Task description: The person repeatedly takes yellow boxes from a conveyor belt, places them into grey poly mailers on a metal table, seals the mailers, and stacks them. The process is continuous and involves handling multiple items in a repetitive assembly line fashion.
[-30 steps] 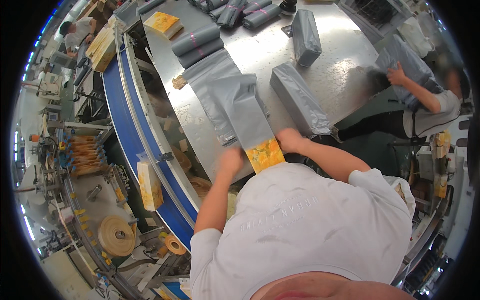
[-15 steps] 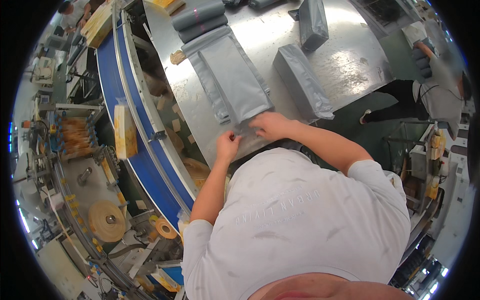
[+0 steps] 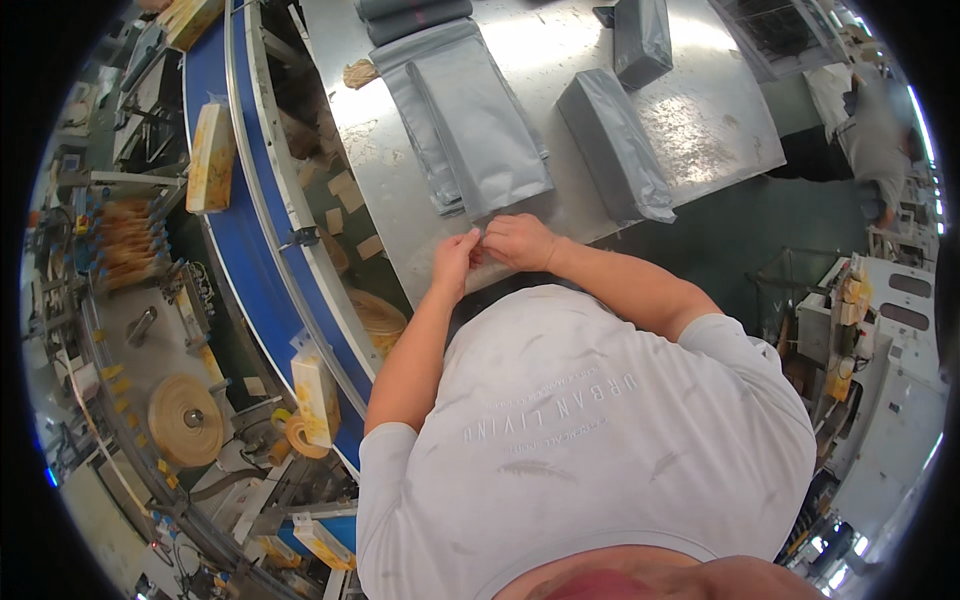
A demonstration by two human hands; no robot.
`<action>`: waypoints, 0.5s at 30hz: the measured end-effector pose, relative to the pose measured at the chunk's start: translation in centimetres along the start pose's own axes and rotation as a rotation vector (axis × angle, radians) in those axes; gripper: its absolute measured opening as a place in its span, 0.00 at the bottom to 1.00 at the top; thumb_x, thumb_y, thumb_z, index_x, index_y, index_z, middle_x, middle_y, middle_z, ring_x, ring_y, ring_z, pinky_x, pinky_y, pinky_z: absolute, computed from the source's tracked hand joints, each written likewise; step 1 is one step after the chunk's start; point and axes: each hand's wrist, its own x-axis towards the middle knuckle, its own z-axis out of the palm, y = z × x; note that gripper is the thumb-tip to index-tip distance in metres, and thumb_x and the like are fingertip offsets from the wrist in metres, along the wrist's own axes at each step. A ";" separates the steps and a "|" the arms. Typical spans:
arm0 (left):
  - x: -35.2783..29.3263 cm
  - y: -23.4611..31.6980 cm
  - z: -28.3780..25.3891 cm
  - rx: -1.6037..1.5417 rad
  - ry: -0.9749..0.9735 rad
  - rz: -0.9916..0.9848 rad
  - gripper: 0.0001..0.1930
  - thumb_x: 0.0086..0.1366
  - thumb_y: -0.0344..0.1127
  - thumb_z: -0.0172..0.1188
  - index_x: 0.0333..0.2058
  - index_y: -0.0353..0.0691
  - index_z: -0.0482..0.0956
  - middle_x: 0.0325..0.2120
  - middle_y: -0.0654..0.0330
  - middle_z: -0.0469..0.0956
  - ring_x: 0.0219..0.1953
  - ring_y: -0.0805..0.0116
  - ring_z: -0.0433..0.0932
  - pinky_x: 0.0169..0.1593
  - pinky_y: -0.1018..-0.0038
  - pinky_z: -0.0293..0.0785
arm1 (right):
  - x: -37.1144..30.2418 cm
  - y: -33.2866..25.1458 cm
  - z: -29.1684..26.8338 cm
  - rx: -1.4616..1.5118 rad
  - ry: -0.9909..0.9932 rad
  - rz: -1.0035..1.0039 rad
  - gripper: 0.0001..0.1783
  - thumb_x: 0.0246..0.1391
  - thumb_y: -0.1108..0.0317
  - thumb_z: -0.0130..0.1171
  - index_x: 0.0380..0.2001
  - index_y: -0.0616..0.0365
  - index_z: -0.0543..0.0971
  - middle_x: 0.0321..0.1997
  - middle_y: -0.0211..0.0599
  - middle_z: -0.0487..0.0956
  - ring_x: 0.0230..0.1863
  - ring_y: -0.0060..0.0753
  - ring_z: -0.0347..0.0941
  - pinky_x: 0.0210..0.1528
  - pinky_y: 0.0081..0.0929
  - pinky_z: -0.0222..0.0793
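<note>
Here, hands (image 3: 520,243) curled nearly closed, pinching grey bag (image 3: 490,140).

Two bare hands are here: one left hand (image 3: 457,262) and one right hand (image 3: 520,242). One long, smooth grey plastic packet (image 3: 490,140) lies nearest them; the flat grey plastic bags (image 3: 402,112) beneath overlap too closely to count. Two box-shaped packages in shiny grey plastic (image 3: 612,140) stand on one bare metal table (image 3: 715,130). Two dark grey plastic rolls (image 3: 420,20) show, partly cut off. Three yellow-and-white oblong packs (image 3: 211,158) line one long blue conveyor belt (image 3: 262,280).
</note>
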 end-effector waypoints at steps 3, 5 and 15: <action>1.0 0.0 0.9 0.142 0.022 0.030 0.13 0.72 0.40 0.62 0.28 0.42 0.83 0.24 0.66 0.79 0.25 0.75 0.73 0.30 0.76 0.67 | -0.9 -0.7 0.2 0.032 0.034 0.106 0.07 0.51 0.68 0.66 0.31 0.53 0.78 0.35 0.33 0.78 0.38 0.44 0.78 0.37 0.41 0.78; 1.4 -0.4 0.8 0.190 0.001 0.074 0.13 0.72 0.40 0.62 0.28 0.41 0.83 0.23 0.67 0.78 0.24 0.76 0.72 0.29 0.76 0.66 | -1.3 -1.3 -0.3 0.053 0.116 0.193 0.08 0.51 0.69 0.66 0.35 0.54 0.79 0.37 0.34 0.78 0.40 0.44 0.78 0.39 0.41 0.78; 0.0 1.5 1.7 0.132 0.046 0.036 0.12 0.70 0.35 0.62 0.26 0.37 0.83 0.21 0.67 0.76 0.23 0.77 0.71 0.29 0.77 0.66 | -1.3 0.4 -1.0 0.047 -0.047 0.164 0.07 0.53 0.65 0.67 0.34 0.49 0.80 0.37 0.33 0.76 0.38 0.45 0.79 0.39 0.41 0.77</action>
